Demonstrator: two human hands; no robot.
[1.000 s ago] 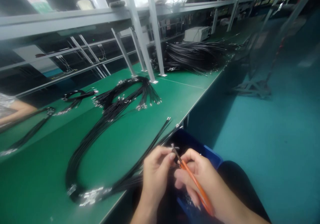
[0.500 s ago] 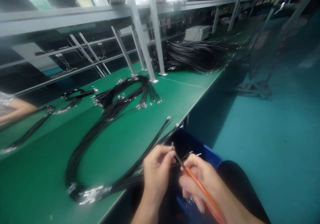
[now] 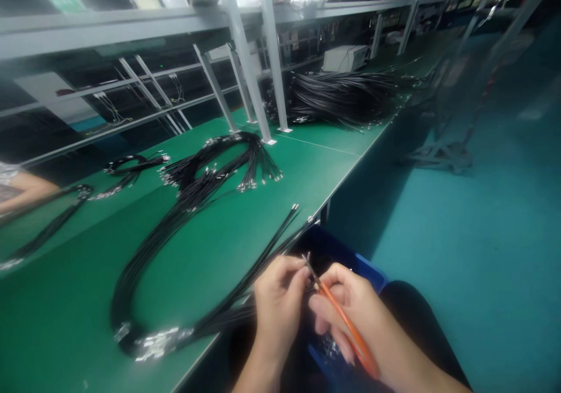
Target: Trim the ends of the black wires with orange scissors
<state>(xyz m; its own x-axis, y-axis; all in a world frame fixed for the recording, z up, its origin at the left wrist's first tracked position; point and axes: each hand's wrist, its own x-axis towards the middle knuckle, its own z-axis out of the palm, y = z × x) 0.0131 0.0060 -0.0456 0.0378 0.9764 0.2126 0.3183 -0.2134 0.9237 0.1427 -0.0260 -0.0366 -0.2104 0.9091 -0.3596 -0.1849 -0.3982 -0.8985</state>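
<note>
My left hand (image 3: 280,294) is closed, thumb and forefinger pinched on the end of a thin black cable, mostly hidden by the fingers. My right hand (image 3: 350,305) grips orange-handled scissors (image 3: 346,317), whose narrow metal tips reach the left fingertips. A bundle of black cables (image 3: 144,253) with silvery ends curves across the green table (image 3: 210,270) and runs behind my left hand. Below both hands is a blue bin (image 3: 370,270) with small shiny bits inside.
Another cable bundle (image 3: 342,98) lies at the back of the table by the metal shelf posts (image 3: 274,60). A person's arm (image 3: 30,188) rests at the far left. The table's edge (image 3: 339,185) runs diagonally, with blue-green floor (image 3: 473,235) to the right.
The scissors have shifted slightly left and up, and their tips now show beside the left fingertips. My left hand has moved a little to the right. The cables on the table look unchanged.
</note>
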